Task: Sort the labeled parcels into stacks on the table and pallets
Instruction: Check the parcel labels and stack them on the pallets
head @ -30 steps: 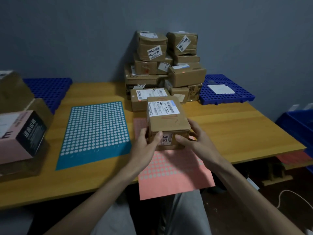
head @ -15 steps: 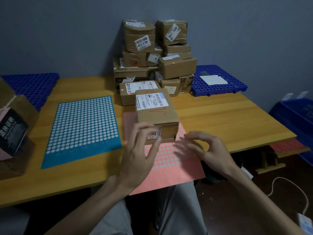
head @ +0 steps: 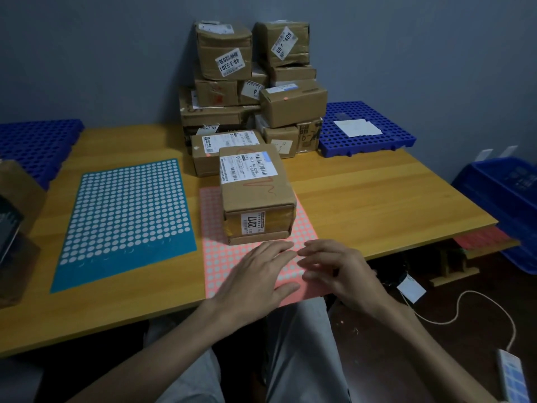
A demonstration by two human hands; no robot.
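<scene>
Left hand point(head: 255, 274) and right hand point(head: 340, 271) lie flat side by side, fingers straight, holding nothing, over the near end of the pink dot sheet point(head: 215, 222). Neither touches a box.

Desk point(head: 377, 199): the unsorted pile point(head: 223, 117) is stacked far centre against the wall, many boxes deep.

Blue pallet point(head: 363, 141), far right, carries only a paper slip.

One labeled parcel point(head: 255, 187) sits on the pink sheet, just beyond the fingertips.

Judged early: one box sorted here, most of the pile left.
</scene>
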